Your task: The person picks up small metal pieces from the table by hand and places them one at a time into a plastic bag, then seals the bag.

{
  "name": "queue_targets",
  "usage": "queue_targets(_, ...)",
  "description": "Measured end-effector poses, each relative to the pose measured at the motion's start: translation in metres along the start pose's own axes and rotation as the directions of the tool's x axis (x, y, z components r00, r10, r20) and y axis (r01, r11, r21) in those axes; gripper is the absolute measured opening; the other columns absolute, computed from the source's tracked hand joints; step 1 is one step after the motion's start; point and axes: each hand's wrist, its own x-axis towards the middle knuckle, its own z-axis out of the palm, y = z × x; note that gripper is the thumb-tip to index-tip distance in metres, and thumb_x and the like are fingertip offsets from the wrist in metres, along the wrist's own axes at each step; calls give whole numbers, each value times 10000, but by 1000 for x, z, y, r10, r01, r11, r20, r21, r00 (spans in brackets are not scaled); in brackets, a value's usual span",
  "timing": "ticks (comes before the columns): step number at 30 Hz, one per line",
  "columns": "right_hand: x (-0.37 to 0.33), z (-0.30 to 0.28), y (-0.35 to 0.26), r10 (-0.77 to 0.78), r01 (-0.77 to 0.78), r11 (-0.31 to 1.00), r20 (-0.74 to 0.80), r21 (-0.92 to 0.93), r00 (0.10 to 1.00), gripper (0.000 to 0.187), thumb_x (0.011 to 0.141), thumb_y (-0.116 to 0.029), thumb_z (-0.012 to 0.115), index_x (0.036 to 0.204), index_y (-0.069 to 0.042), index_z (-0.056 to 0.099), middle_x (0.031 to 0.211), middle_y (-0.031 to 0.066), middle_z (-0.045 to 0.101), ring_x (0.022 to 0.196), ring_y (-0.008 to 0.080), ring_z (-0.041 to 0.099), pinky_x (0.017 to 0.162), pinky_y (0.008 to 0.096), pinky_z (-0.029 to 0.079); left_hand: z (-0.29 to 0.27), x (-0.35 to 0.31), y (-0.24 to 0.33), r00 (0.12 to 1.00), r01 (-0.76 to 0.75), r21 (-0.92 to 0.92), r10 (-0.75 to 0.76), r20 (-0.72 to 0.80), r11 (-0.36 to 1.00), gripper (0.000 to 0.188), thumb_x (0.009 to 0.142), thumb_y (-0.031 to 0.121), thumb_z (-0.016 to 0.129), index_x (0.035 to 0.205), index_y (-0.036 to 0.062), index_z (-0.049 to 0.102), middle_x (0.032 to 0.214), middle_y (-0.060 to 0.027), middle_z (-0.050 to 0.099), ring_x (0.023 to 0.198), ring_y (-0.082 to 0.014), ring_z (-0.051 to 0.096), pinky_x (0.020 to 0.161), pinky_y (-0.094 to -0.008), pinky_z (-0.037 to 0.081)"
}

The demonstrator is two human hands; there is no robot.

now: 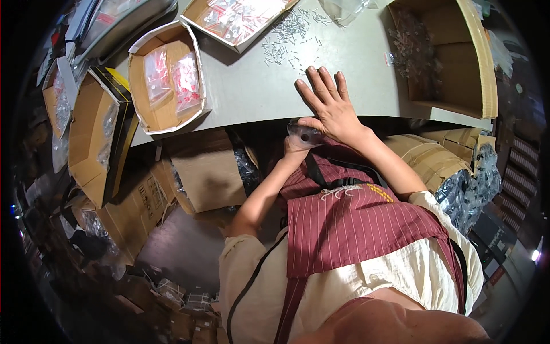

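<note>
My left hand [295,148] is at the table's front edge, closed round a small clear plastic bag [309,135] with a dark round spot on it. Just above it, my right hand [337,114] reaches over the edge of the grey table [246,92], its fingers stretched out and spread. The right thumb lies against the top of the bag; whether it presses on it I cannot tell. Beyond my right fingertips, a loose pile of small metal screws [292,31] is scattered on the tabletop.
An open cardboard box [458,86] lies at the right with small hardware inside. At the left, a cardboard tray [166,49] holds bagged parts; another tray [243,43] with small bags stands behind. Open boxes [89,137] crowd the left side. Cartons [203,172] sit below the table.
</note>
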Motion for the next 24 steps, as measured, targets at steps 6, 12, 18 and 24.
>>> queue_targets(6, 9, -37, 19, 45, 28, 921, -177, 388, 983, 617, 939, -259, 702, 1457, -18, 468, 1525, 225, 416, 1379, 390, 457, 1142, 485, 370, 1, -11, -4, 997, -68, -280, 56, -52, 958, 320, 824, 274, 792, 1071, 90, 704, 1020, -117, 716, 930, -309, 688, 775, -394, 548)
queue_targets(12, 7, -29, 29, 205, -104, 829, -125, 549, 971, 302, 896, -5, 670, 1196, -11, 629, 1196, 154, 622, 1027, 313, 653, 863, 364, 538, 8, -16, -9, 990, -16, -320, -30, -138, 947, 357, 785, 241, 827, 1074, 98, 673, 932, -134, 736, 851, -346, 723, 727, -405, 581)
queue_targets(18, 11, -23, 20, 115, -19, 895, -187, 446, 976, 221, 831, -16, 692, 1049, -31, 655, 1060, 137, 639, 983, 347, 606, 857, 424, 509, 0, -17, 0, 993, 24, -309, -59, -104, 951, 334, 816, 199, 793, 1106, 66, 694, 1036, -132, 723, 934, -307, 697, 813, -381, 558)
queue_targets(24, 13, -16, 17, 79, 25, 919, -248, 393, 965, 203, 812, -12, 696, 1009, -39, 653, 1016, 122, 628, 931, 333, 599, 826, 416, 501, 0, -18, 1, 991, 61, -298, -93, -93, 952, 316, 819, 198, 794, 1086, 65, 687, 1034, -137, 723, 938, -315, 697, 810, -382, 557)
